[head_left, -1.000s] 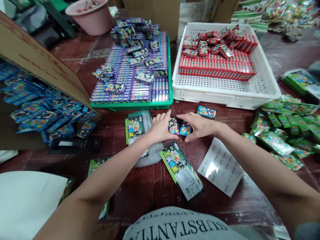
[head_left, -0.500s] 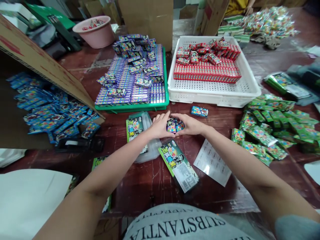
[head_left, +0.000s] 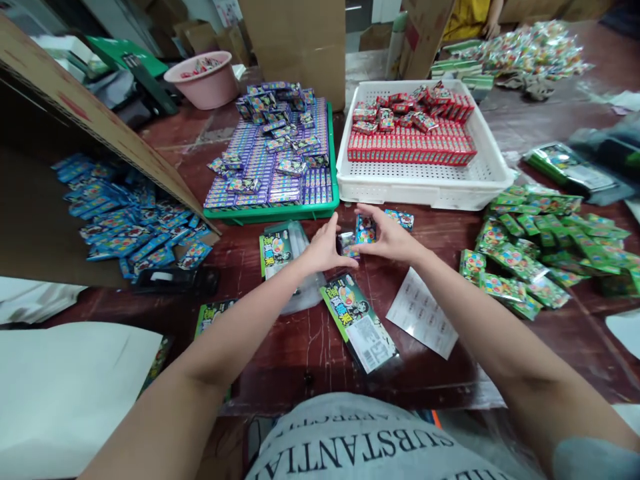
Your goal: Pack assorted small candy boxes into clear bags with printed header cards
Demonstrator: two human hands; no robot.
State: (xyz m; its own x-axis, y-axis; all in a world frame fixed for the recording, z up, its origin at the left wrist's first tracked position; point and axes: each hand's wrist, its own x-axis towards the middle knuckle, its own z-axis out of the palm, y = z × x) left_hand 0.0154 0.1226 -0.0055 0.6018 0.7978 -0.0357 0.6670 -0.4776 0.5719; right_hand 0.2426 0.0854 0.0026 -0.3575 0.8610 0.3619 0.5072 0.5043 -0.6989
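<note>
My left hand (head_left: 324, 252) and my right hand (head_left: 393, 239) meet over the dark red table, just in front of the green tray. Between them they grip small candy boxes: a purple box (head_left: 346, 244) at my left fingers and a blue box (head_left: 365, 230) at my right fingers, stood up on edge. Another blue box (head_left: 400, 218) lies on the table just beyond my right hand. A green printed packet (head_left: 357, 320) lies below the hands, and a second packet (head_left: 277, 250) rests beside my left wrist on clear plastic.
A green tray (head_left: 273, 213) holds several purple boxes; a white crate (head_left: 425, 187) holds red boxes. Blue boxes (head_left: 125, 220) spill from a cardboard carton at left, green packs (head_left: 535, 253) pile at right. A sticker sheet (head_left: 423, 320), a pink basin (head_left: 205, 83) and a far person (head_left: 470, 20) are also here.
The hands have lifted slightly and tilted the two boxes up from lying flat side by side. The view has shifted up and right.
</note>
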